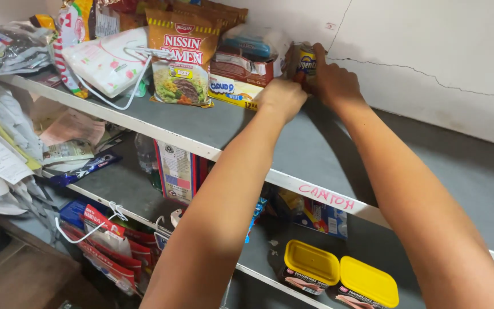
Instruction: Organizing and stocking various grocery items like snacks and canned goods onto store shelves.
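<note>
While both hands closed round a small can [306,60] at the back of the top shelf [293,143], the right hand [333,80] gripped its side and the left hand [281,97] steadied its base (fingers mostly hidden). It stood against the wall [430,40], just beside a flat box [234,90] and a noodle packet [181,57], seemingly to keep the row tight.

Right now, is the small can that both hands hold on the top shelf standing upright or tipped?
Upright. The can stands with its sides vertical between the left hand and the right hand. Its base is hidden, so contact with the top shelf cannot be told.
</note>
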